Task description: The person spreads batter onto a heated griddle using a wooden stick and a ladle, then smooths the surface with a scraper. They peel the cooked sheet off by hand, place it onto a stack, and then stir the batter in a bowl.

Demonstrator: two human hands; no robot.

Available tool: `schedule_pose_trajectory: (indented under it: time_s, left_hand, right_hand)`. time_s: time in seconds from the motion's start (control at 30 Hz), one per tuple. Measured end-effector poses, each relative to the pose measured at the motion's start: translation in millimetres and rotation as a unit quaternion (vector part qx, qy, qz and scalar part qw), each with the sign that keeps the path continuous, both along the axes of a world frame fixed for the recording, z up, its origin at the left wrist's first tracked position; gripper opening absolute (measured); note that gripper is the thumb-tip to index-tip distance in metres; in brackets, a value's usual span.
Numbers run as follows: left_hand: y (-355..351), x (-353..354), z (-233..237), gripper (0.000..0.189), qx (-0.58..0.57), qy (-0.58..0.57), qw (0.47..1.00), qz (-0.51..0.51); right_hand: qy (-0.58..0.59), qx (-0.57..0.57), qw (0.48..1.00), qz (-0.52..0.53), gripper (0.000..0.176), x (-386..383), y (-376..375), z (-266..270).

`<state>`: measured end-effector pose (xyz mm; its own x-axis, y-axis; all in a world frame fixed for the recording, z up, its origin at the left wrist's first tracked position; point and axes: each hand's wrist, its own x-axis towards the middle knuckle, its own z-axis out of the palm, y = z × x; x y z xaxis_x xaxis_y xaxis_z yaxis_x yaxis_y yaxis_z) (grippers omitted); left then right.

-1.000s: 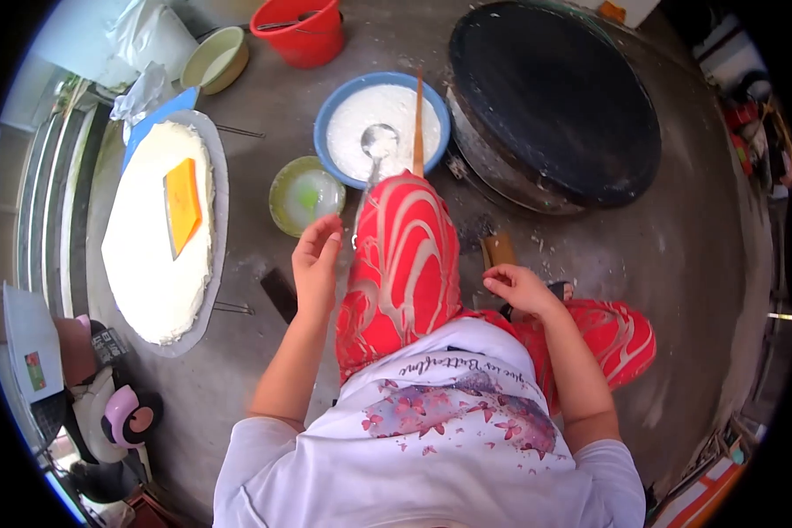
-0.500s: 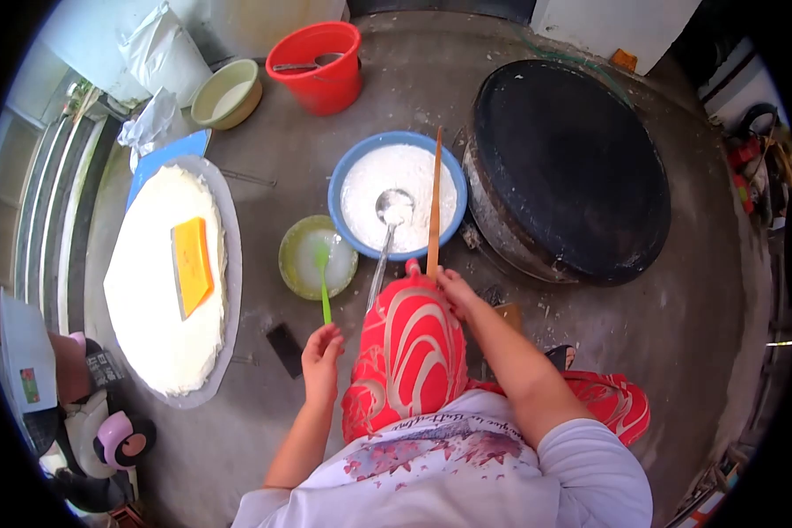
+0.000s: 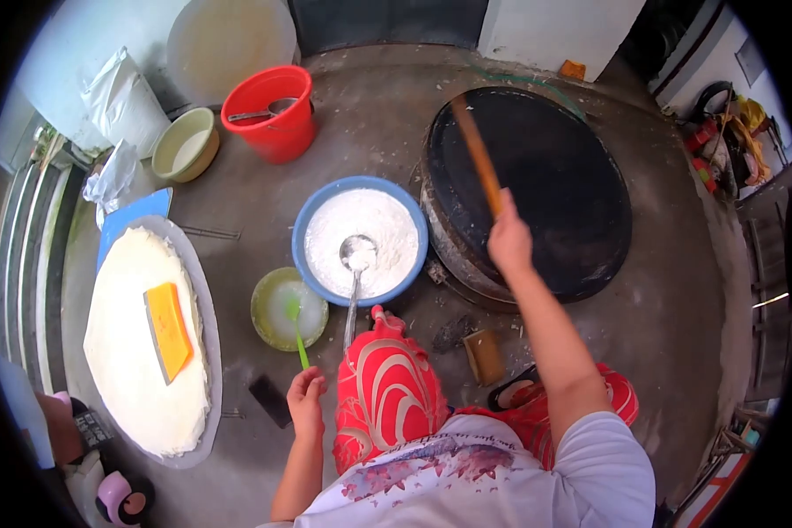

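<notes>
My right hand point(image 3: 508, 239) grips a long wooden stick point(image 3: 475, 151) and holds it out over the big round black griddle point(image 3: 554, 176). My left hand point(image 3: 304, 398) hangs low by my knee, fingers curled around the end of a green-handled brush point(image 3: 297, 327) whose head rests in a small yellow-green bowl point(image 3: 268, 299) of pale liquid. Between them stands a blue basin point(image 3: 312, 216) of white batter with a metal ladle point(image 3: 355, 264) lying in it.
A large round tray point(image 3: 204, 352) at the left carries a white stack with an orange scraper point(image 3: 167, 330) on top. A red bucket point(image 3: 273, 123) and a cream bowl point(image 3: 185, 145) stand behind. A wooden block point(image 3: 484, 356) and a dark flat object point(image 3: 268, 400) lie on the concrete floor.
My right hand has lifted the wooden stick off the blue basin's rim and swung it right, over the griddle. My left hand took the green brush handle and stays low.
</notes>
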<state>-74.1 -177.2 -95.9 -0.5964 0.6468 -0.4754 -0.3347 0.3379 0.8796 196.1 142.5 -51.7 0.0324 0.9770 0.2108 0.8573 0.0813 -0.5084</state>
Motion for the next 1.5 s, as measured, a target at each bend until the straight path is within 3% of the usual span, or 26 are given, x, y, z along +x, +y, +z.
schedule_pose_trajectory:
  time_s: [0.03, 0.1, 0.13, 0.2, 0.23, 0.27, 0.33, 0.47, 0.53, 0.6, 0.67, 0.73, 0.8, 0.87, 0.9, 0.93, 1.0, 1.07, 1.13, 1.17, 1.2, 1.23, 1.27, 1.4, 1.43, 1.5]
  left_hand:
    - [1.4, 0.5, 0.3, 0.022, 0.003, 0.004, 1.0, 0.0]
    - [1.3, 0.2, -0.2, 0.022, 0.005, 0.001, 1.0, -0.004]
    - [2.5, -0.2, -1.0, 0.021, 0.005, -0.001, 1.0, -0.005]
    - [2.5, -1.8, -1.3, 0.021, 0.008, 0.0, 1.0, -0.007]
    - [3.0, -2.5, -1.2, 0.021, 0.006, 0.0, 1.0, -0.004]
    - [2.6, -2.1, -1.2, 0.021, 0.006, -0.001, 1.0, -0.004]
    - [0.0, -4.9, -0.1, 0.02, 0.011, 0.0, 1.0, 0.004]
    - [-4.9, -3.6, -6.3, 0.02, 0.005, 0.009, 1.0, 0.026]
    - [-6.1, -4.4, -6.3, 0.02, 0.003, -0.007, 1.0, 0.028]
    - [-2.4, -4.1, -5.2, 0.02, 0.014, 0.004, 1.0, 0.019]
    - [-3.4, 5.2, -10.2, 0.02, 0.019, 0.004, 1.0, 0.007]
    - [-1.2, 5.4, -20.8, 0.021, -0.003, -0.026, 1.0, -0.009]
    - [12.3, 13.4, -7.1, 0.023, 0.01, -0.012, 1.0, -0.024]
    - [12.7, 18.3, 3.9, 0.024, 0.01, 0.001, 0.999, -0.04]
    - [16.3, 18.2, 7.0, 0.027, 0.036, -0.013, 0.998, -0.048]
    - [19.1, 20.0, 8.8, 0.029, 0.065, -0.028, 0.996, -0.056]
    - [17.9, 24.9, 20.7, 0.033, 0.067, -0.025, 0.995, -0.074]
    - [16.9, 34.9, 37.0, 0.035, 0.064, -0.099, 0.989, -0.091]
    - [15.6, 38.6, 46.1, 0.038, 0.081, -0.166, 0.977, -0.106]
    - [17.2, 38.9, 54.5, 0.039, 0.12, -0.167, 0.968, -0.147]
    - [17.6, 38.3, 65.6, 0.041, 0.155, -0.165, 0.957, -0.183]
    - [23.1, 38.2, 86.2, 0.05, 0.217, -0.106, 0.948, -0.209]
    - [32.8, 38.0, 113.0, 0.06, 0.276, -0.042, 0.931, -0.233]
    - [46.9, 61.6, 214.1, 0.063, 0.567, -0.094, 0.749, -0.33]
    - [38.9, 70.2, 237.3, 0.063, 0.58, -0.103, 0.738, -0.33]
    - [41.6, 99.0, 267.0, 0.062, 0.706, -0.144, 0.627, -0.298]
  right_hand:
    - [0.009, 0.104, 0.994, -0.037, 0.048, 24.7, 32.9, -17.0]
    - [-0.008, -0.018, 0.978, -0.209, 0.047, 47.4, 64.1, 9.1]
    - [-0.007, -0.013, 0.977, -0.213, 0.047, 50.1, 66.9, 15.5]
    - [-0.182, -0.078, 0.98, 0.029, 0.049, 48.2, 69.0, 28.9]
    - [-0.241, -0.117, 0.961, 0.061, 0.05, 42.6, 68.8, 40.9]
    - [-0.242, -0.117, 0.961, 0.061, 0.05, 52.3, 80.6, 36.9]
    - [-0.129, -0.121, 0.964, -0.2, 0.048, 72.9, 101.5, 29.6]
    - [-0.279, -0.131, 0.951, 0.005, 0.038, 83.8, 88.1, 46.0]
    - [-0.095, -0.155, 0.942, -0.282, 0.037, 122.4, 104.5, 33.1]
    - [0.054, -0.172, 0.91, -0.374, 0.037, 159.2, 114.8, 17.4]
    - [-0.071, -0.126, 0.95, -0.277, 0.033, 124.8, 84.8, 33.6]
    - [-0.212, -0.116, 0.97, 0.021, 0.042, 89.6, 55.9, 35.9]
    - [-0.295, -0.082, 0.919, 0.25, 0.046, 63.9, 29.5, 42.9]
    - [-0.203, -0.089, 0.974, 0.048, 0.047, 65.9, 33.6, 21.4]
    - [-0.058, -0.064, 0.99, -0.111, 0.047, 71.8, 40.2, 7.5]
    - [-0.018, -0.068, 0.979, -0.191, 0.045, 76.0, 42.5, -5.1]
    - [-0.123, -0.09, 0.986, 0.064, 0.048, 58.0, 3.5, 12.0]
    - [-0.131, -0.126, 0.948, 0.26, 0.048, 37.9, -39.8, 30.1]
    - [0.036, 0.024, 0.961, 0.272, 0.038, 27.4, -73.7, 5.7]
    - [0.036, 0.021, 0.959, 0.28, 0.038, 29.9, -86.2, 0.6]
    - [0.229, -0.124, 0.939, 0.225, 0.032, 29.4, -101.2, 4.7]
    - [0.403, -0.27, 0.861, 0.155, 0.026, 27.9, -117.3, 9.0]
    - [0.464, -0.28, 0.829, 0.136, 0.021, 25.6, -131.2, 14.8]
    - [0.553, -0.281, 0.769, 0.154, 0.019, 31.4, -178.1, 7.8]
    - [0.548, -0.288, 0.771, 0.152, 0.02, 32.7, -186.6, 7.1]
    - [0.551, -0.287, 0.772, 0.138, 0.019, 35.6, -195.9, -0.3]
